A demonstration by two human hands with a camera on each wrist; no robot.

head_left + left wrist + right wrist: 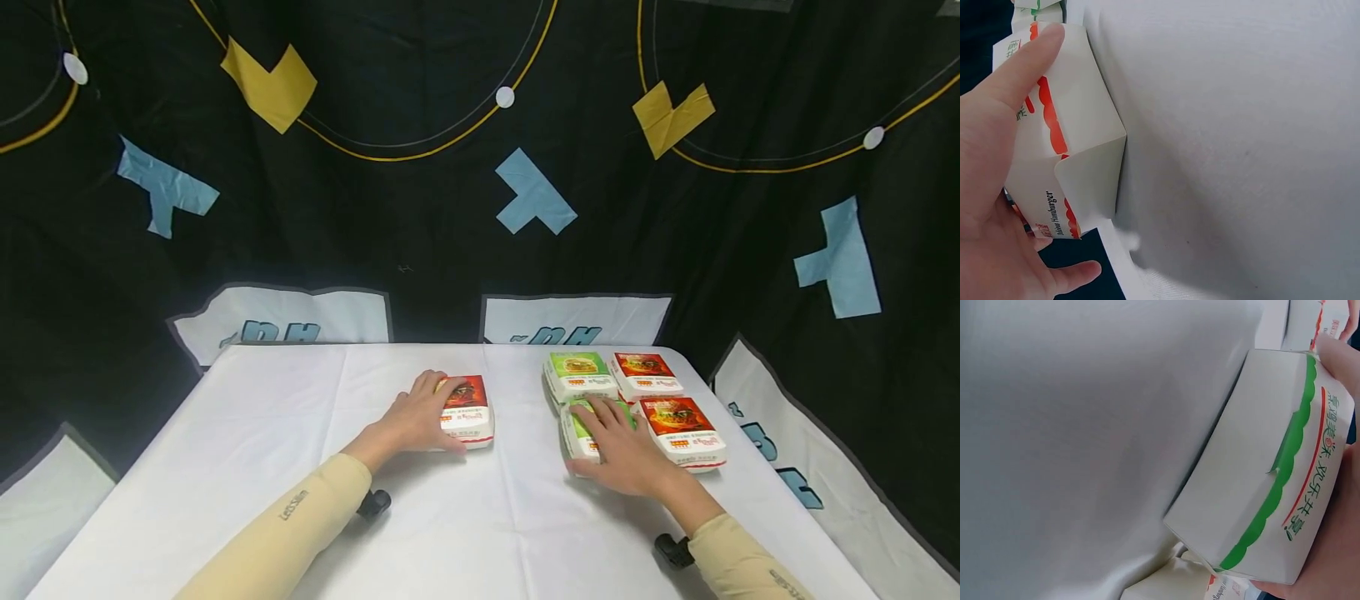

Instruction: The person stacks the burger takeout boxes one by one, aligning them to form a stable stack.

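A person's two hands work at a table [450, 542] covered with a white cloth, seen from above by a head camera. The left hand [416, 419] holds a small red-topped box [468, 421] near the middle of the table, its thumb lying along the near side and its fingers reaching over the far edge. The left wrist view shows that box's white side with a red scalloped stripe and the printed word "Hamburger". The right hand [628, 454] spans and grips a green box [582, 442], thumb at the near side and fingers over the top; the right wrist view shows its green scalloped stripe and a line of Chinese writing. This green box is the front left one of four set close together toward the table's right side. Behind it sits a second green box [581, 377] with a burger picture; to the right are a back red box [647, 375] and a front red box [681, 433]. The red-topped box stands well apart from this group, to its left. Both forearms wear tan sleeves [281, 533]. Beyond the table hangs a black curtain [420, 233] with pieces of blue tape [534, 193] and yellow tape [273, 87].
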